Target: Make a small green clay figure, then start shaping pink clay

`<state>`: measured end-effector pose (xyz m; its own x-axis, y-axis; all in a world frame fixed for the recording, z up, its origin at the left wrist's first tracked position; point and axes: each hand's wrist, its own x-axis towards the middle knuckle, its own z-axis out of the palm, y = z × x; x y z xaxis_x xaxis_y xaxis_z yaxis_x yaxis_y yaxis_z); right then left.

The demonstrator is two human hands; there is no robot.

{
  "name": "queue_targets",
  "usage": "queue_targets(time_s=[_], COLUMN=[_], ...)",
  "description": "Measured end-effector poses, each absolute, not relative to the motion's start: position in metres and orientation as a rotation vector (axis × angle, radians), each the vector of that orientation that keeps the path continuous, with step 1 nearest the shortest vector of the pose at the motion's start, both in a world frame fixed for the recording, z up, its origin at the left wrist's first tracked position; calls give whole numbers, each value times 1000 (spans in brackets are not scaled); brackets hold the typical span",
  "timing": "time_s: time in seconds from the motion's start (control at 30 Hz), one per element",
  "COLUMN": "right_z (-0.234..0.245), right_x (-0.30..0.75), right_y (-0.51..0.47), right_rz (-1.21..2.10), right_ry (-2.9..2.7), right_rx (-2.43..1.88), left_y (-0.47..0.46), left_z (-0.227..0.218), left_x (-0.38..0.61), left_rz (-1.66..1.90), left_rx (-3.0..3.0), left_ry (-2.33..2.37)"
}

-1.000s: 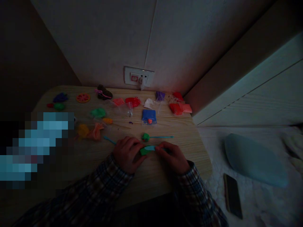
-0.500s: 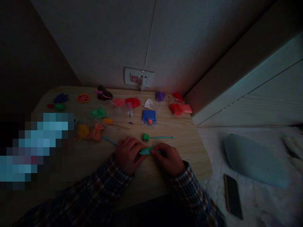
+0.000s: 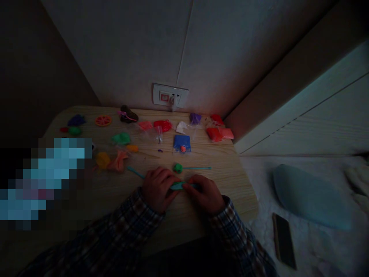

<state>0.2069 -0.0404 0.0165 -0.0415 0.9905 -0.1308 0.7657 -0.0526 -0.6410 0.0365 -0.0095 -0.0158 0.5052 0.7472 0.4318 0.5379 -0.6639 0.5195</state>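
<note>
A blue knife (image 3: 175, 187) is pinched between the thumb and fingers of the right hand (image 3: 206, 193), its blade laid against the green clay (image 3: 182, 182) clamped in the left hand (image 3: 157, 189); both are held over the table (image 3: 230, 181), just on the near side of a green lump (image 3: 178, 168) and a thin stick (image 3: 198, 168)

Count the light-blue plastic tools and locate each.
3: a bladed tool in the right hand; a slim tool partly hidden by the left hand; a thin stick beside a rounded green lump. Others may be hidden.
</note>
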Motion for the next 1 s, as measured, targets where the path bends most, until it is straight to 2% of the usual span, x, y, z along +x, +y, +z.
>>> queue_targets(time_s=[0.4,0.57,1.0], right_z=[19,19,18], right_x=[206,207,207], right_y=[-39,-39,-38], right_rz=[888,793,897], right_ry=[-1793,-1803,-1842], right_rx=[-1900,-1938,-1866], left_y=[-10,-10,-9], left_z=[-13,-14,-15], left_x=[38,37,39], left_rz=[870,882,910], left_rx=[2420,2414,2418], left_ry=[1112,1108,1100])
